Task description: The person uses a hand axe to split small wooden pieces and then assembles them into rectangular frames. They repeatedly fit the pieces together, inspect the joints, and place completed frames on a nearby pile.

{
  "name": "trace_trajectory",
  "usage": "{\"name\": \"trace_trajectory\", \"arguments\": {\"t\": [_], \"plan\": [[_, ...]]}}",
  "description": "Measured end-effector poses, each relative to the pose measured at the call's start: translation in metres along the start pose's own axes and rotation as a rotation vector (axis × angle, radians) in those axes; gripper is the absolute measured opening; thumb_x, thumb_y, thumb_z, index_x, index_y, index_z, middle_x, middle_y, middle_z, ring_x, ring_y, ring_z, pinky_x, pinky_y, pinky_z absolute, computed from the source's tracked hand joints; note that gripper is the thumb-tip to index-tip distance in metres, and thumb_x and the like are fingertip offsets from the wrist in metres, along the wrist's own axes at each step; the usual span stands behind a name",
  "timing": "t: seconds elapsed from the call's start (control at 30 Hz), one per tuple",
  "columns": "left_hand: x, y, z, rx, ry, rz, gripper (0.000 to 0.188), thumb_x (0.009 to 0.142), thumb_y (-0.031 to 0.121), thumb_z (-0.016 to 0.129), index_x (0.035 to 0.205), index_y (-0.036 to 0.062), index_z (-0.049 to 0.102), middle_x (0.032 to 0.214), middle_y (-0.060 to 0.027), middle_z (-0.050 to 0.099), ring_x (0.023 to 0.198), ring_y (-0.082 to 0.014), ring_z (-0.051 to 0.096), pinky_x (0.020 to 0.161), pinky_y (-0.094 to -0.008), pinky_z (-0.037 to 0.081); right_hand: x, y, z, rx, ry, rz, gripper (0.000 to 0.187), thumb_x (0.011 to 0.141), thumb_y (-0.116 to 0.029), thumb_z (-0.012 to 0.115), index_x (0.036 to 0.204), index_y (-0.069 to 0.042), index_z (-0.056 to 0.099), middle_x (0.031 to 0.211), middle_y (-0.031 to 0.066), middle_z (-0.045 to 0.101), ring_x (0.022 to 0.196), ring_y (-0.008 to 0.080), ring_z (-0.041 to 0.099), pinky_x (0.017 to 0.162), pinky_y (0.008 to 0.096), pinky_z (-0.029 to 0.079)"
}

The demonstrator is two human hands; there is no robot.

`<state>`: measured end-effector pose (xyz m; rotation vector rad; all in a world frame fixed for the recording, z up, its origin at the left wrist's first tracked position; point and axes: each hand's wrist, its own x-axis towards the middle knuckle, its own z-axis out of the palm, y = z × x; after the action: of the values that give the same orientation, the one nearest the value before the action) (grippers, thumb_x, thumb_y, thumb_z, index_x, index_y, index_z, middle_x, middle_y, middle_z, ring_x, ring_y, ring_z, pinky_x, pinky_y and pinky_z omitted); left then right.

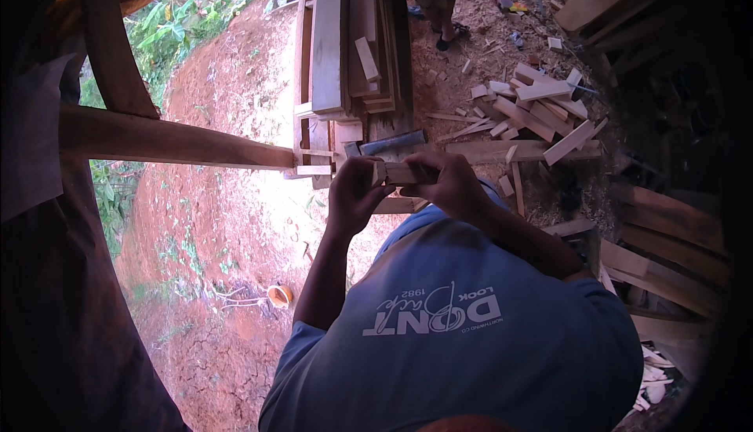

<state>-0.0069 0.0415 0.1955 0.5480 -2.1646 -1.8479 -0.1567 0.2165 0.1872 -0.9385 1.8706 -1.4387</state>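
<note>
My left hand [358, 191] is closed at the left end of a short wooden block [401, 173], its thumb and fingers around a pale end piece. From the other side my right hand [452, 183] pinches the same block between thumb and fingers. Whether it is one piece or two pressed together I cannot tell. The block is held in front of my chest, just above the near end of a workbench. Just beyond my hands lies a dark grey, bar-shaped thing [394, 142], its kind unclear.
Long planks [332, 47] are stacked on the bench, a small offcut [366, 59] on top. A wooden rail [180, 140] runs in from the left. Offcuts [541, 106] pile up at the right. Another person's leg [435, 0] shows beyond. An orange pot [279, 297] lies on the earth.
</note>
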Motion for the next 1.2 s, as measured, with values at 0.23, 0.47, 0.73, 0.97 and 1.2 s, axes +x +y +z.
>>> {"name": "trace_trajectory", "arguments": {"t": [0.23, 0.47, 0.73, 0.97, 1.2], "plan": [[-0.004, -0.001, 0.000, -0.027, -0.012, 0.016, 0.040, 0.089, 0.000, 0.082, 0.120, 0.0007, 0.057, 0.113, -0.0077, 0.067, 0.111, -0.0137, 0.064, 0.099, -0.0312, 0.051, 0.000, 0.000, 0.000, 0.019, -0.033, 0.024, 0.047, 0.077, -0.015, 0.094, 0.118, -0.001, 0.076, 0.101, 0.0128, 0.079, 0.094, 0.0169, 0.075, 0.084, 0.0332, 0.058], [-0.006, -0.011, -0.003, -0.304, -0.018, 0.021, 0.043, 0.087, 0.001, 0.084, 0.119, 0.0009, 0.057, 0.119, -0.0084, 0.066, 0.111, -0.0142, 0.063, 0.099, -0.0308, 0.050, 0.003, 0.008, 0.004, 0.061, -0.027, -0.006, 0.049, 0.075, -0.014, 0.094, 0.118, 0.000, 0.075, 0.096, 0.0159, 0.077, 0.088, 0.0204, 0.075, 0.078, 0.0347, 0.057], [-0.028, -0.014, 0.005, 0.009, 0.109, 0.038, 0.044, 0.081, 0.008, 0.092, 0.111, 0.0018, 0.060, 0.118, -0.0103, 0.072, 0.105, -0.0145, 0.068, 0.088, -0.0311, 0.056, 0.005, 0.012, 0.005, 0.125, -0.156, -0.009, 0.039, 0.083, -0.007, 0.090, 0.118, 0.000, 0.075, 0.105, 0.0126, 0.077, 0.100, 0.0170, 0.074, 0.090, 0.0322, 0.060], [-0.072, -0.029, 0.017, 0.014, 0.199, -0.184, 0.055, 0.084, 0.007, 0.088, 0.130, 0.0023, 0.060, 0.118, -0.0122, 0.072, 0.114, -0.0176, 0.070, 0.098, -0.0338, 0.056, -0.002, 0.010, 0.018, 0.014, -0.352, 0.091, 0.047, 0.077, -0.009, 0.093, 0.120, 0.000, 0.074, 0.110, 0.0124, 0.077, 0.101, 0.0163, 0.074, 0.093, 0.0310, 0.057], [-0.097, -0.043, 0.018, 0.037, 0.284, -0.198, 0.049, 0.084, 0.010, 0.088, 0.127, 0.0018, 0.064, 0.112, -0.0155, 0.076, 0.106, -0.0240, 0.076, 0.091, -0.0366, 0.060, 0.003, 0.029, 0.035, 0.111, -0.517, 0.299, 0.044, 0.078, -0.002, 0.088, 0.119, 0.001, 0.074, 0.117, 0.0110, 0.074, 0.112, 0.0193, 0.070, 0.102, 0.0319, 0.052]]}}
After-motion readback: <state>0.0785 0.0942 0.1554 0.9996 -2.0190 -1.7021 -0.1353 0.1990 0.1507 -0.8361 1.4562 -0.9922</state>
